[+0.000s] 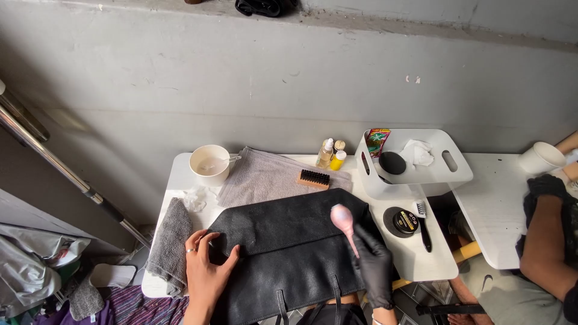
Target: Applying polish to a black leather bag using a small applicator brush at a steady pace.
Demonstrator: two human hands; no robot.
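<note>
Black leather bag (pixel 283 253) flat on white table (pixel 180 174). Red-green sachet (pixel 377 141) upright in white basket (pixel 448 174); round black tin (pixel 401 221) beside it. Left hand (pixel 208 274) bare, fingers spread, pressing bag. Gloved right hand (pixel 374 262) grips pink brush (pixel 344 220), head on leather.

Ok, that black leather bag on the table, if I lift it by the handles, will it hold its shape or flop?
The black bag probably flops: it lies flat, creased across a fold. The left hand pins it, suggesting it slides when brushed. It overhangs the table, so it might slip off.
</note>
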